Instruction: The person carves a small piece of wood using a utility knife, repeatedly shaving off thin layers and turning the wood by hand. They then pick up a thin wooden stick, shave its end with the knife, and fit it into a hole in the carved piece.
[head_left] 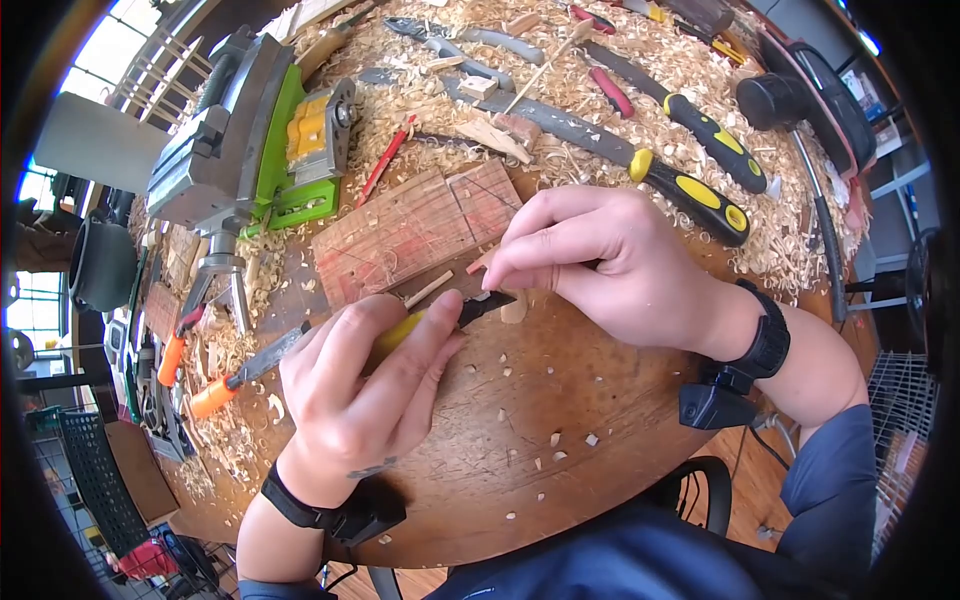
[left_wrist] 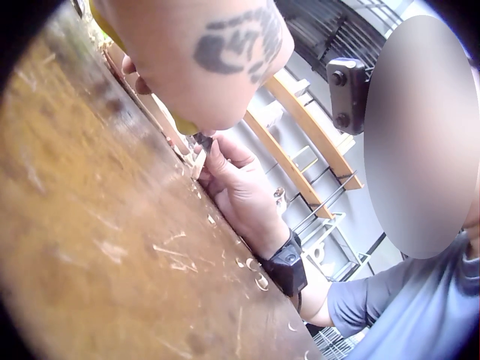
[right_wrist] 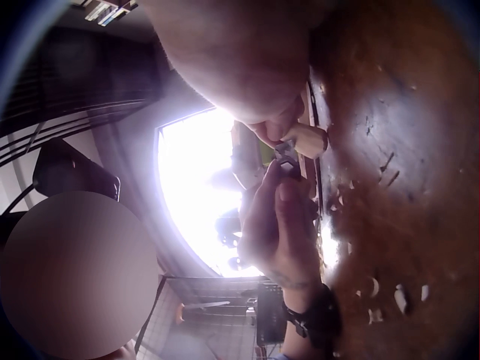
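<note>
With my left hand [head_left: 350, 390] I grip a yellow-handled knife [head_left: 397, 338], its dark blade pointing towards 2 o'clock. My right hand [head_left: 620, 265] pinches a small pale piece of wood [head_left: 513, 307] in its fingertips, right at the blade's tip; I cannot tell whether the edge bites into it. Both wrists hover low over the bare near side of the counter [head_left: 480, 470], where a few loose chips are scattered.

At 1 o'clock from my left hand lies a slim pale stick [head_left: 430, 289]. Beyond it, at 11 o'clock from the 2 hands, rests a reddish board [head_left: 400, 235] with dark lines across it, and past that a thin red stick [head_left: 385, 165]. A metal vise [head_left: 205, 150] stands at 10 o'clock. An orange-handled tool [head_left: 212, 398] lies at 9 o'clock, just beside my left hand. Towards 1 o'clock, 2 files [head_left: 590, 136] with black-and-yellow handles lie among curled shavings [head_left: 790, 235], and a black mallet head [head_left: 770, 102] sits at 2 o'clock.
</note>
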